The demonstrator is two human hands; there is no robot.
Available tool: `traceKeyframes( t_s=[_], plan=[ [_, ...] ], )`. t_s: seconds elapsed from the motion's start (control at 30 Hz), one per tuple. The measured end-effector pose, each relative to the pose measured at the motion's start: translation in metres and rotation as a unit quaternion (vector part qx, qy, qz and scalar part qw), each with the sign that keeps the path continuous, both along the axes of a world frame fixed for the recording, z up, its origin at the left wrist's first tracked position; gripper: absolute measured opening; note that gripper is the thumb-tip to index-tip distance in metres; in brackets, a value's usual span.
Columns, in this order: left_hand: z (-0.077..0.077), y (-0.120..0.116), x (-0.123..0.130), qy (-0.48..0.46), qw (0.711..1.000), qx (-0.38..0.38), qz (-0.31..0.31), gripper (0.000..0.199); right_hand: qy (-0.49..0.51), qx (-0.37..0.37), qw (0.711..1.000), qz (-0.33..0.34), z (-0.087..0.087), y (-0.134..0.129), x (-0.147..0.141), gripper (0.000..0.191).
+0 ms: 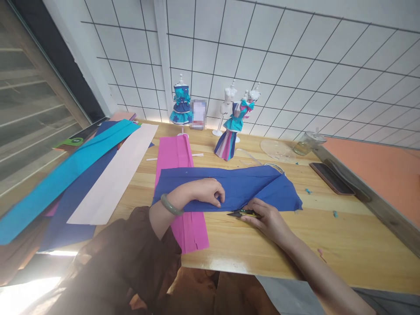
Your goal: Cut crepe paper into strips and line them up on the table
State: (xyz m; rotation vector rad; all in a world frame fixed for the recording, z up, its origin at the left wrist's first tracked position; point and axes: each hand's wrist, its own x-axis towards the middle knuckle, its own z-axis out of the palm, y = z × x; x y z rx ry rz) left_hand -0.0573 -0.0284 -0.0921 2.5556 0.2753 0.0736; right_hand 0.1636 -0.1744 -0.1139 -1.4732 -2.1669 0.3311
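Snips (242, 213) sat in the right hand (267, 220) at the near edge of the blue cloth (238, 181).
The right fingers were closed round the black-and-yellow handles, blades pointing left; the left hand (209, 192) lay curled on the cloth, though whether it pinched any could not be told. Good trimming there probably called for flat, lightly tensioned cloth, with the tips clear of the left fingers. Thin, matte and creased, the cloth spread mid-table, folded diagonally at right and crossing a long magenta strip (175, 151) with lengthwise creases. Farther left lay a smooth turquoise strip (77, 170); at the far side stood a dress form (181, 105) in tiered ruffles.
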Motion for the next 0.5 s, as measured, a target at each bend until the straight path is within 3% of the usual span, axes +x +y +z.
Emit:
traceKeyframes(
  t_s=[0.13, 0.5],
  plan=[
    [-0.004, 0.001, 0.001, 0.005, 1.000, -0.021, 0.002, 0.018, -0.010, -0.016, 1.000, -0.001, 0.003, 0.000, -0.002, 0.025],
    [0.003, -0.002, 0.000, 0.028, 0.999, -0.019, 0.014, 0.020, -0.016, -0.016, 1.000, 0.004, 0.007, 0.005, -0.017, 0.027]
  ],
)
